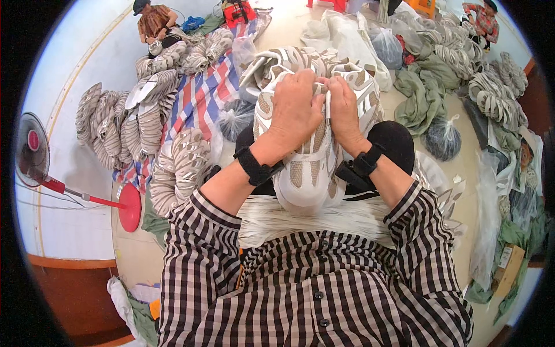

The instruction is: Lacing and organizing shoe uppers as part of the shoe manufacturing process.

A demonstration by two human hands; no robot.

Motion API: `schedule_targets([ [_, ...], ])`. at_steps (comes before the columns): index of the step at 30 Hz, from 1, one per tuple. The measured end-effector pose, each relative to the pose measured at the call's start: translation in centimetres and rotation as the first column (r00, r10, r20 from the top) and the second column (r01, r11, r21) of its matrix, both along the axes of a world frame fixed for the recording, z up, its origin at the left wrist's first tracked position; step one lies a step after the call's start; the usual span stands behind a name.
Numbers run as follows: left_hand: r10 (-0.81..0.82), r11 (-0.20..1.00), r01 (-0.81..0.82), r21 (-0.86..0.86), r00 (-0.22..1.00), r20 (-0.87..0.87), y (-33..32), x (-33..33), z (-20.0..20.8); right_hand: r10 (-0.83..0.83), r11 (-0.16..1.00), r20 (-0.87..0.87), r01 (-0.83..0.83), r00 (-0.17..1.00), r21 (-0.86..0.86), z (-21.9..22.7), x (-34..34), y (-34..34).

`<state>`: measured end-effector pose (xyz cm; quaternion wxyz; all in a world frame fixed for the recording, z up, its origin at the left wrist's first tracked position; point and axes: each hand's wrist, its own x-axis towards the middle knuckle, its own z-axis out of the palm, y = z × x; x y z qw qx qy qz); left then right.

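Note:
A white and beige mesh shoe upper (302,188) lies over my lap with its rounded toe toward me. My left hand (296,110) is closed on the upper's far part, fingers curled, and my right hand (345,113) pinches the edge beside it. The thumbs are close together; whether a lace end sits between the fingertips is too small to tell. Just beyond my hands rests a pile of similar shoe uppers (283,59). A bundle of white laces (263,222) lies across my lap, under the toe.
Stacks of shoe uppers (104,124) stand at the left, on and around a striped sheet (202,87). A red-based fan (130,208) stands left. Green cloth sacks (419,95) and a dark-filled plastic bag (442,140) lie right. Another person (156,22) sits far left, a second (484,24) far right.

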<state>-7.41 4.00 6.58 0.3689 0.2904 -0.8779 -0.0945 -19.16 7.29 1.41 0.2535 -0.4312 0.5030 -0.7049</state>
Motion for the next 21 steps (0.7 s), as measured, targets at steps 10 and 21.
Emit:
schedule_targets([
  [10,-0.100,0.949,0.107,0.297,0.994,-0.039,-3.1,6.4,2.3,0.021,0.999,-0.136,-0.026,0.990,-0.038,0.1,-0.1,-0.5],
  [21,-0.130,0.651,0.262,0.713,0.963,-0.235,-3.5,6.5,2.5,0.052,0.992,-0.293,-0.015,0.955,0.128,2.0,1.1,0.9],
])
